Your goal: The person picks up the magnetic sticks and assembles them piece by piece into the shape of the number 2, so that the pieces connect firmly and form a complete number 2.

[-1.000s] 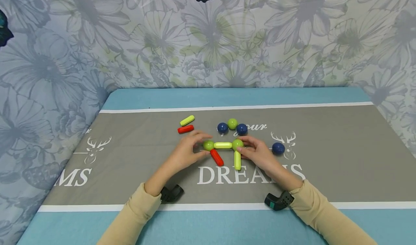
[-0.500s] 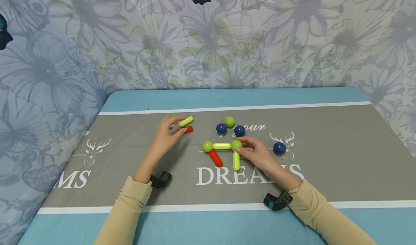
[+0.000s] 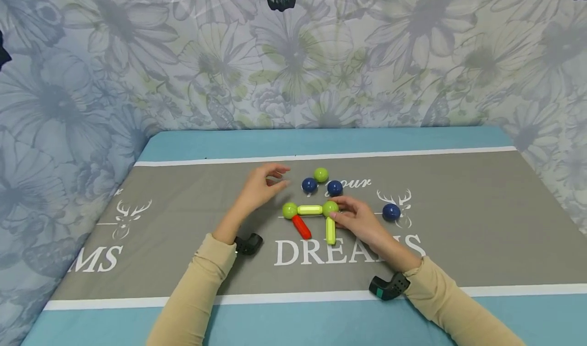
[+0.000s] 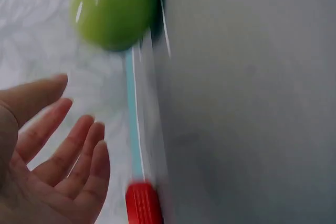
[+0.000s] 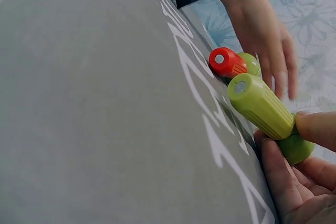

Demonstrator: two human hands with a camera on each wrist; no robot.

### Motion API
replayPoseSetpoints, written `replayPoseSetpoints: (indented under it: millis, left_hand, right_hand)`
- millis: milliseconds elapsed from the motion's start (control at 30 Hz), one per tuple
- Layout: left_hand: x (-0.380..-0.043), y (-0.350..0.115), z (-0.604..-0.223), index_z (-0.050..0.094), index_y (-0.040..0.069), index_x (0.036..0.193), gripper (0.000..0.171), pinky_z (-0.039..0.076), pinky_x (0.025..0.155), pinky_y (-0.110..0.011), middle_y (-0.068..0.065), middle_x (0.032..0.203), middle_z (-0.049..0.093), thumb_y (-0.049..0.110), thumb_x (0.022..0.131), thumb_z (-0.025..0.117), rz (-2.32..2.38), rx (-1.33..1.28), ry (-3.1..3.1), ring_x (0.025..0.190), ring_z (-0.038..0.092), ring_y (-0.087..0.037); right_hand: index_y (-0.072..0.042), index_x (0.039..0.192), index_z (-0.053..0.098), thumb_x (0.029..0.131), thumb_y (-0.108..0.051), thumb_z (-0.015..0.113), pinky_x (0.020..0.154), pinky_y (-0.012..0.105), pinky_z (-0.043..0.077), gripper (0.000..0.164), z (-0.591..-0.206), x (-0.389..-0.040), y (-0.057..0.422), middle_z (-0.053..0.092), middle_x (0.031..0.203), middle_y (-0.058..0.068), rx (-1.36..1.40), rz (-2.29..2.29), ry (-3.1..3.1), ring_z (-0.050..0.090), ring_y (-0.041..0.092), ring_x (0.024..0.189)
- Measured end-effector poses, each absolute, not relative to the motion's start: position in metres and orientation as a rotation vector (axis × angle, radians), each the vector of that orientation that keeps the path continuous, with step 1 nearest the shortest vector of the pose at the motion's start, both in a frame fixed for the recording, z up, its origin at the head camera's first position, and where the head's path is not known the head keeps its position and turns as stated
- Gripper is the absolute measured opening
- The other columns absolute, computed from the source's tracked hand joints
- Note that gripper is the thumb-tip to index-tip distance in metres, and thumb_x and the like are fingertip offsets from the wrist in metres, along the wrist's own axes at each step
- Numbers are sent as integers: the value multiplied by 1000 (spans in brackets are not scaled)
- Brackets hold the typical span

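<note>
A: Left hand (image 3: 259,189)?
B: Fingers loosely spread, left of one blue ball (image 3: 309,185), far-left of the left green ball (image 3: 290,210).
A: Right hand (image 3: 359,217)?
B: Pinching the right green ball (image 3: 329,207); yellow bar (image 3: 310,210) links both greens.
A: Room?
B: Lone blue ball (image 3: 391,212) right of that hand, then gray runner (image 3: 468,223); far edge (image 3: 412,153) beyond both hands.

Lime-green round balls (image 3: 290,211), dark blue round balls (image 3: 309,185), yellow-green ribbed rods (image 3: 310,210) and one red ribbed rod (image 3: 301,228) contrast with a grey runner (image 3: 481,218) patterned in white lettering (image 3: 307,253) and stag heads (image 3: 122,223).
</note>
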State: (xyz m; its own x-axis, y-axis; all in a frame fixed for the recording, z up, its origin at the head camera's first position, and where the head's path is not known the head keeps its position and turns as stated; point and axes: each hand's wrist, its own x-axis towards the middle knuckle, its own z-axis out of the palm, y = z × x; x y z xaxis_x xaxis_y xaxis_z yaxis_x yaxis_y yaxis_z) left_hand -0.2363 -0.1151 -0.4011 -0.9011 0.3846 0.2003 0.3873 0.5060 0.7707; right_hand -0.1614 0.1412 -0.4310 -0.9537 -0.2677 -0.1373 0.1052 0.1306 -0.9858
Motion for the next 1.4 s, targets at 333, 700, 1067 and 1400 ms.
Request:
replayPoseSetpoints:
  millis: [333, 700, 1067, 1400]
  left_hand:
    - [-248, -76, -406, 55, 2, 127, 50, 43, 89, -38, -16, 119, 56, 16, 83, 73, -1224, -931, -2961, 105, 53, -28]
    - [-245, -72, -410, 61, 3, 119, 41, 46, 80, -33, -11, 106, 60, 17, 83, 73, -1185, -832, -2966, 90, 54, -23]
    - [-213, -90, -404, 62, 4, 113, 36, 48, 82, -32, -4, 100, 62, 12, 81, 75, -1544, -859, -2734, 91, 58, -18]
    - [-167, -93, -394, 62, 4, 115, 38, 49, 82, -36, -1, 102, 65, 14, 81, 75, -1547, -1040, -2729, 89, 60, -14]
  right_hand:
    - [5, 128, 50, 90, -7, 62, 77, 31, 52, 41, -431, -161, 141, 53, 117, 21, -163, -1897, 2135, 61, 26, 97]
    - [6, 128, 50, 90, -5, 62, 77, 31, 52, 41, -434, -161, 138, 54, 117, 22, -185, -1907, 2130, 61, 26, 97]
    - [6, 127, 50, 90, -5, 62, 77, 32, 52, 40, -432, -161, 138, 54, 115, 21, -193, -1907, 2135, 62, 26, 96]
    - [7, 127, 50, 91, -6, 62, 77, 32, 52, 40, -433, -161, 140, 55, 114, 21, -210, -1905, 2142, 61, 27, 97]
